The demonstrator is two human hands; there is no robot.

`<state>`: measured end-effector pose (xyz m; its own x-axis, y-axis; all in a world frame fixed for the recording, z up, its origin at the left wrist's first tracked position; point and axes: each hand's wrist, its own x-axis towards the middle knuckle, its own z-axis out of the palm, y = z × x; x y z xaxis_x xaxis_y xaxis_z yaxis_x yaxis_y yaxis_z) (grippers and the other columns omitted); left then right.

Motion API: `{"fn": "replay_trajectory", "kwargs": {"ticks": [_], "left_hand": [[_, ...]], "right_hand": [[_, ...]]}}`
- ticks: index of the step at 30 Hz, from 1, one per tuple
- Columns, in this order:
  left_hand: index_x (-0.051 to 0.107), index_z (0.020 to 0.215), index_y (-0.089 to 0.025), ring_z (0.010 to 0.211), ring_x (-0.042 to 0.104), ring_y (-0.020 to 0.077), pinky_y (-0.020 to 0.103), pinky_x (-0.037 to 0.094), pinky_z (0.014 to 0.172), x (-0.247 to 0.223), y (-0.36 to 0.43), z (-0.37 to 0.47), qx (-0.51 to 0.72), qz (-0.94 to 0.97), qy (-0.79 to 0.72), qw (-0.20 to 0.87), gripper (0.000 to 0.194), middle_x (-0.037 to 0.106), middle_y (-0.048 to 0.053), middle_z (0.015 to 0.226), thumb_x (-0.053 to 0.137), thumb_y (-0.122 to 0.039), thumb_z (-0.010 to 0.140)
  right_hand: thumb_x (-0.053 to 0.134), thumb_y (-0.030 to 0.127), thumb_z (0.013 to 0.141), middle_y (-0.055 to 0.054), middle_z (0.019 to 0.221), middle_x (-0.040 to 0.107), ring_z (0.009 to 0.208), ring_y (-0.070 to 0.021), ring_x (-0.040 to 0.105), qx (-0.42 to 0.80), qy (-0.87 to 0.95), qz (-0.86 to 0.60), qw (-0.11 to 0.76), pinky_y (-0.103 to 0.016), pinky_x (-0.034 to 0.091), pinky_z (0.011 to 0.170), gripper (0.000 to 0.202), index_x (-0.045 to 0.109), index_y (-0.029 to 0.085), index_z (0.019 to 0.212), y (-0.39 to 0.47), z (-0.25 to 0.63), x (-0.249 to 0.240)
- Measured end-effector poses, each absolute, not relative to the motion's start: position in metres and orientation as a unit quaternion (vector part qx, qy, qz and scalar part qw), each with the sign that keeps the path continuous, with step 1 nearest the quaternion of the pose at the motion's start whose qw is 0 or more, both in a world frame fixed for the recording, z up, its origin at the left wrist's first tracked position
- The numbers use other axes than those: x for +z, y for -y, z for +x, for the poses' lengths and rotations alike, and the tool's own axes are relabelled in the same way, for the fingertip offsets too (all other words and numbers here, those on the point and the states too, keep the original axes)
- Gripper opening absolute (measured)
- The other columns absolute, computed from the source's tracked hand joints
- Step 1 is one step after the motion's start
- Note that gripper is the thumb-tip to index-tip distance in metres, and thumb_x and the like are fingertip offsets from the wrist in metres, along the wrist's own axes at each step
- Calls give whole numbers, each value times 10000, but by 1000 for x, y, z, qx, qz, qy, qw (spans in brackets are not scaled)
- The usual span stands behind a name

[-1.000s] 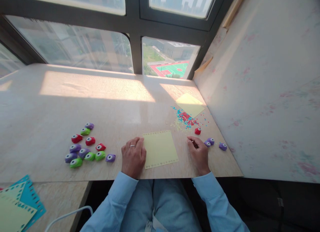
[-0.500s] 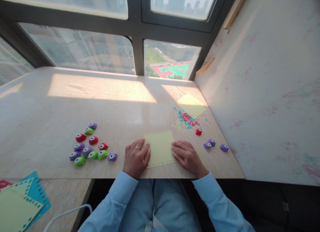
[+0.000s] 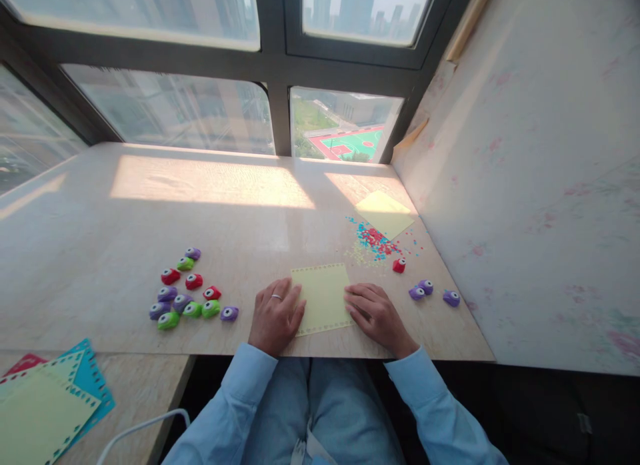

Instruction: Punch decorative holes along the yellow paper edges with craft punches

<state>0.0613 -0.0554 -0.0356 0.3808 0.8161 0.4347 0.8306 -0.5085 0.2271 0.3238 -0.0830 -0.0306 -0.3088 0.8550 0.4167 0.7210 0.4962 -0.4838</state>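
Note:
A pale yellow sheet of paper (image 3: 324,299) lies flat before me, with rows of small punched holes along its top and bottom edges. My left hand (image 3: 278,315) rests on its left edge, fingers stretched out and a ring on one of them. At the right edge, my right hand (image 3: 379,317) lies with extended fingers touching the paper. Neither hand grasps anything. Left of my left hand stand several small craft paper punches in purple, green and red, the nearest being a purple punch (image 3: 229,313).
A red punch (image 3: 399,265) and several purple punches (image 3: 451,298) sit right. Behind them lie scattered paper bits (image 3: 375,239) and another yellow sheet (image 3: 385,213). Punched coloured sheets (image 3: 47,411) and a white cable (image 3: 145,421) are lower left. Windows and a wall (image 3: 540,205) border the table.
The camera view has shifted slightly, so things on the left appear further right. My hands and the sheet keep their places relative to each other.

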Motion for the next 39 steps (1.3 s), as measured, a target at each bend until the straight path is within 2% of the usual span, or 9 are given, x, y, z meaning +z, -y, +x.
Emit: {"fn": "replay_trajectory", "kwargs": {"ticks": [7,13,21,27,33,39], "left_hand": [[708,1046,-176,1092,601,307,457,471,890,-35,55,63,-257,-819,512,36,256,679,148,1167,497,-274,939],[678,1093,-153,1084,602,307,459,465,900,-39,53,64,-261,-809,526,34,276,679,153,1161,488,-281,939],[615,1227,-156,1192,535,339,481,420,956,-39,52,67,-208,-812,544,37,391,603,177,1296,502,-373,922],[570,1300,-158,1261,482,339,497,382,1006,-40,49,68,-178,-806,565,8,467,553,185,1365,481,-427,928],[520,1358,-142,1317,434,350,507,352,1037,-40,46,66,-148,-819,554,-6,676,500,202,1423,515,-612,872],[526,1359,-175,1319,433,346,506,347,1044,-42,44,64,-144,-816,560,-9,683,500,185,1428,534,-633,853]], "right_hand": [[579,203,901,-79,1126,717,1055,-253,636,110,800,-489,331,-466,507,926,217,719,251,1059,82,325,-33],[575,198,904,-75,1098,723,1037,-246,638,113,794,-491,342,-456,505,919,198,722,249,1027,82,324,-33],[570,179,907,-81,1076,720,1021,-243,628,107,796,-484,346,-447,499,913,176,716,225,993,81,324,-36],[585,217,902,-135,1150,675,1100,-274,582,86,779,-511,353,-466,483,965,240,671,171,1121,79,326,-42],[655,305,869,-155,1278,613,1201,-319,519,65,781,-542,302,-490,445,1012,320,649,163,1156,78,324,-45],[645,291,879,-150,1281,617,1210,-315,512,61,784,-549,283,-478,443,1011,280,667,170,1130,78,322,-45]]}}
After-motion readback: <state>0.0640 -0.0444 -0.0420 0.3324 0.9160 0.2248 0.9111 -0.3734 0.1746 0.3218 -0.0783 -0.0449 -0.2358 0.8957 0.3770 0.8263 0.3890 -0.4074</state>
